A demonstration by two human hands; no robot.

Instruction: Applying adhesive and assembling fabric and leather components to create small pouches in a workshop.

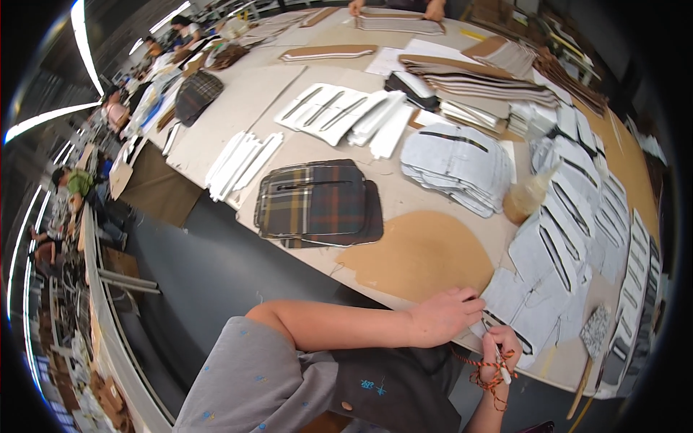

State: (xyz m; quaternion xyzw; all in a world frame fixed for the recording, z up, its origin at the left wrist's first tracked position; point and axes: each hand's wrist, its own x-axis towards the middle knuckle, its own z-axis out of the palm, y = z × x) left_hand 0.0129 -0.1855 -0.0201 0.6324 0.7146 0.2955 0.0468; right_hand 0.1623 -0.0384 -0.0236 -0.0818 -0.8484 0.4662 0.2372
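Observation:
A white fabric panel [514, 333] with a black zipper strip lies at the near table edge. My left hand [449, 315] reaches across from the left, its fingers bent and closed on the panel's left end. Just below and to the right, my right hand [499, 348] is closed round a small white-handled tool [504, 369], whose working end is hidden. An orange-and-black cord [485, 374] loops round that hand and wrist. Next to my left hand lies a rounded tan board [426, 256]. More white panels [538, 292] with black-edged slots spread just beyond my right hand.
Stacked plaid panels [310, 202] lie left of the board, a white panel stack [455, 162] behind it. A translucent bottle [525, 198] stands among the panels. White strips [242, 162] and brown-edged bundles [487, 81] lie farther back. A co-worker's hands [434, 10] hold a striped piece across the table.

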